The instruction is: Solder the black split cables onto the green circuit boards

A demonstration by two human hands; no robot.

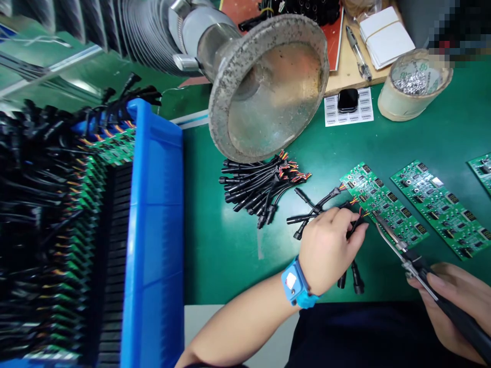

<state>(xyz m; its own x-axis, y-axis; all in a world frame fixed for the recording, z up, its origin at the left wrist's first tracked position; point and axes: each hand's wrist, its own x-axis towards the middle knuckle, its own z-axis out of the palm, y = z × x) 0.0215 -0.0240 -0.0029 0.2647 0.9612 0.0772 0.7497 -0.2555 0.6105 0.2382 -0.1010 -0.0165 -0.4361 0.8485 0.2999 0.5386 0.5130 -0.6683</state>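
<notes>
My left hand, with a blue wrist strap, pinches a black cable lead against the near edge of a green circuit board. My right hand is closed round the black handle of a soldering iron; its tip touches the board where the cable's coloured wires meet it. Two more black connectors lie just left of the board.
A grey fume-extraction funnel hangs over the green mat. A bundle of black cables lies below it. A blue bin of wired boards stands left. More circuit boards, a tape-roll dish of metal bits and a smartwatch lie right.
</notes>
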